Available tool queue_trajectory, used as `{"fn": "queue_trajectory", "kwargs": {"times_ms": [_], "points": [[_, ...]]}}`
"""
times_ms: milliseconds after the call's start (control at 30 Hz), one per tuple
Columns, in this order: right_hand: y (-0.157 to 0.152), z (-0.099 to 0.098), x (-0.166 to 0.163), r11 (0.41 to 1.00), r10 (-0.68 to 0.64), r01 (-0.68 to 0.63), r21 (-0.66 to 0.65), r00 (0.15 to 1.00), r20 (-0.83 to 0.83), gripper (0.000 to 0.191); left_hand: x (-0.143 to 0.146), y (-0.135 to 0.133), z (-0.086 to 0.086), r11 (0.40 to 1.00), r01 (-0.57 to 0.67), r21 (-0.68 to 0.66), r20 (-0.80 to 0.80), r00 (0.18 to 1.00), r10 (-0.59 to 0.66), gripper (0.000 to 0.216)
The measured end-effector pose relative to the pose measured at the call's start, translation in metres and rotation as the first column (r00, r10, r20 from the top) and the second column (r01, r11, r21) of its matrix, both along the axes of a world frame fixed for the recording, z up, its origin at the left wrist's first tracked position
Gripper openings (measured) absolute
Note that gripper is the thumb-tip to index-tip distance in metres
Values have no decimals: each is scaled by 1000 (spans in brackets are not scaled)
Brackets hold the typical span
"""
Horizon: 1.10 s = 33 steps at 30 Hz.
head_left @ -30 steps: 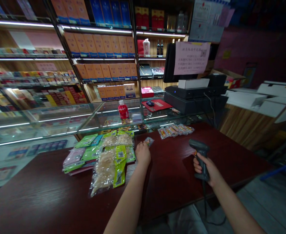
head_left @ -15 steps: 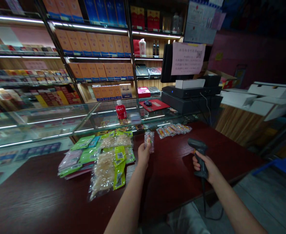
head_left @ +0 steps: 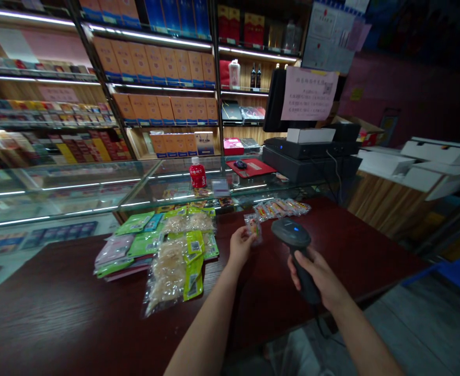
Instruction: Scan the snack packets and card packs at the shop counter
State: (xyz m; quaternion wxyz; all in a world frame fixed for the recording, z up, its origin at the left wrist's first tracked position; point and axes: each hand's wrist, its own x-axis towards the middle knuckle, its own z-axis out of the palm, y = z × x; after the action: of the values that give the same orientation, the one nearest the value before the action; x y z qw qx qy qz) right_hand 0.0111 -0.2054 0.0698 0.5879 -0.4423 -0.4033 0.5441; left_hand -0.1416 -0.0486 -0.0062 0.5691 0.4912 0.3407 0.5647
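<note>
My left hand (head_left: 241,244) pinches a small clear snack packet (head_left: 252,227) and holds it upright above the dark red counter (head_left: 77,313). My right hand (head_left: 317,277) is wrapped round the grip of a black barcode scanner (head_left: 292,237), whose head sits just right of the packet and faces it. Left of my left hand lies a pile of green and clear snack bags (head_left: 167,250). A row of small packets (head_left: 280,209) lies at the counter's far edge.
A glass display case (head_left: 77,193) runs behind the counter, with a red-labelled bottle (head_left: 197,174) on it. To the right stand a cash register with a monitor and paper notice (head_left: 308,136). Shelves of boxed goods (head_left: 155,68) fill the back wall. White boxes (head_left: 429,162) sit far right.
My left hand picked the small packet off the counter and raised it. My right hand swung the scanner left and tilted its head toward the packet.
</note>
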Motion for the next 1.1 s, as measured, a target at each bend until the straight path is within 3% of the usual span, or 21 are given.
{"fn": "queue_trajectory", "kwargs": {"times_ms": [167, 400, 567, 967, 1100], "points": [[-4, 0, -23, 1000, 10, -10, -23, 1000, -17, 45, -1, 5, -10, 999, -19, 30, -42, 999, 21, 37], [-4, -9, -32, 998, -49, 54, -38, 990, 130, 42, -3, 7, -16, 995, -51, 91, -148, 987, 64, 30], [-4, -11, -33, 997, -63, 69, -35, 989, 135, 40, -5, 9, -15, 983, -89, 164, -292, 947, 134, 20], [-2, -6, -29, 997, -33, 42, -68, 992, 121, 40, -6, 2, -4, 983, -93, 162, -329, 934, 142, 18], [4, -5, -31, 997, -8, 15, -71, 995, 101, 40, -7, -1, 2, 980, -115, 164, -322, 932, 163, 39]]}}
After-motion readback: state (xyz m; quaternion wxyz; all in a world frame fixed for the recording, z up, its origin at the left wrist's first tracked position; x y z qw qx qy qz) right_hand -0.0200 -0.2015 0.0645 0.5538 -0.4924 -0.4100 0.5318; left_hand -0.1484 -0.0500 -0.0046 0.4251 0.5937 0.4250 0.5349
